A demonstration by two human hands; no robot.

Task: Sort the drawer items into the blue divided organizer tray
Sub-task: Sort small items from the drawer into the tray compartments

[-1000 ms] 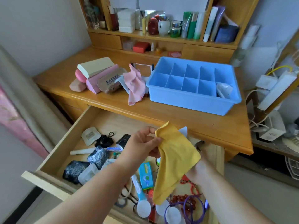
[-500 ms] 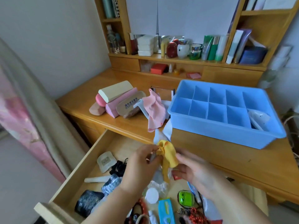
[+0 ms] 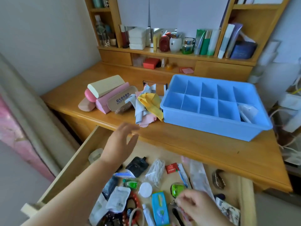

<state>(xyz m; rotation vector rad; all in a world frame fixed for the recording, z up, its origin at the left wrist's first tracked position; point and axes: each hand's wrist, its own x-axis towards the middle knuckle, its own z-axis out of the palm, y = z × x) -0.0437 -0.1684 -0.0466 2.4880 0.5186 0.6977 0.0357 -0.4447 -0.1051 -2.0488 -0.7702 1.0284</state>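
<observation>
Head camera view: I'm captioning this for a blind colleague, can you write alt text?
A person's left hand hovers open over an open wooden drawer of small clutter, while the right hand reaches among the items. On the desk above, a blue divided organizer tray sits beside a yellow cloth.

A home bedroom or dressing corner: a wooden tabletop (image 3: 187, 139) with a built-in shelf (image 3: 171, 53) of cosmetic jars (image 3: 175, 42), tubes (image 3: 204, 42) and books (image 3: 227, 40), glasses cases (image 3: 105, 93) lying about, and an open drawer (image 3: 84, 154) of small personal odds and ends.
</observation>
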